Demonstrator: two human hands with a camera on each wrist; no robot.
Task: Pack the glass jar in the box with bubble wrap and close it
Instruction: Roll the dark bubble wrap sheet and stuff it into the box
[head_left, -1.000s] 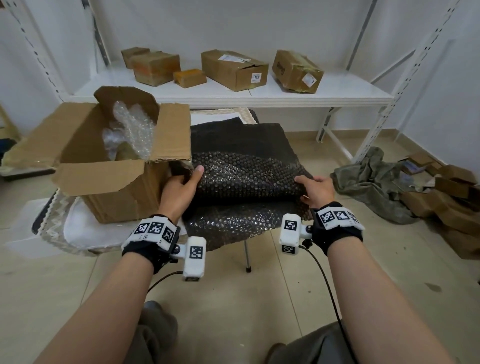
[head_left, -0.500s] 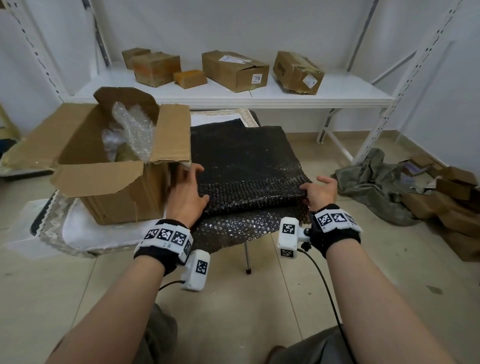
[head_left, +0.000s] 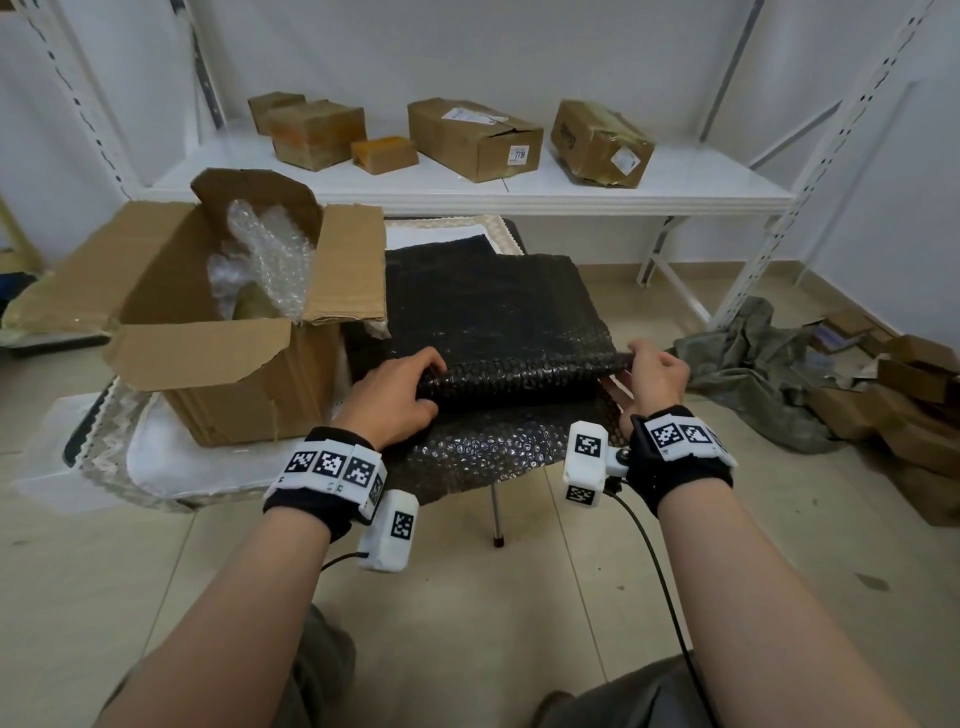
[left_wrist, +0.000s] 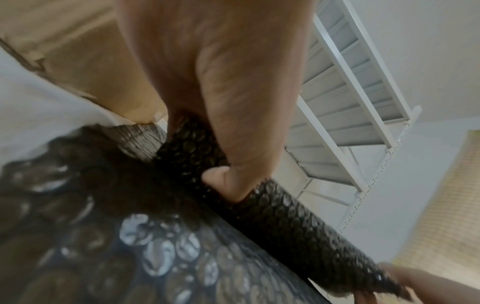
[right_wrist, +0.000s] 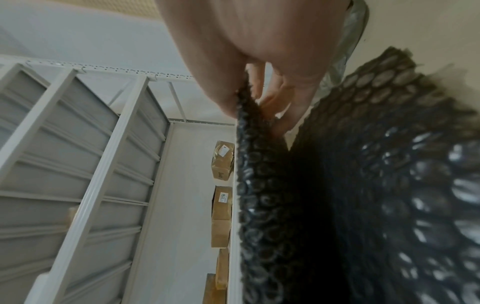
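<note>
Beside the open box (head_left: 223, 358) holding clear wrap (head_left: 270, 249), both hands pinch a fold of black bubble wrap (head_left: 519, 374).

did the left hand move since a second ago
Yes. The left hand shifted right, away from the open box it was beside, and now grips the bubble wrap fold.

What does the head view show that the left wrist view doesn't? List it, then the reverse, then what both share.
Head view only: the open top of the cardboard box with clear bubble wrap standing in it, five closed boxes on the white shelf, a grey cloth on the floor, and the right hand in full.

Left wrist view only: the left thumb's tip pressed on the fold, and the shelf's underside.

Both: the left hand and its grip on the folded edge of the black bubble wrap, with the box beside it.
</note>
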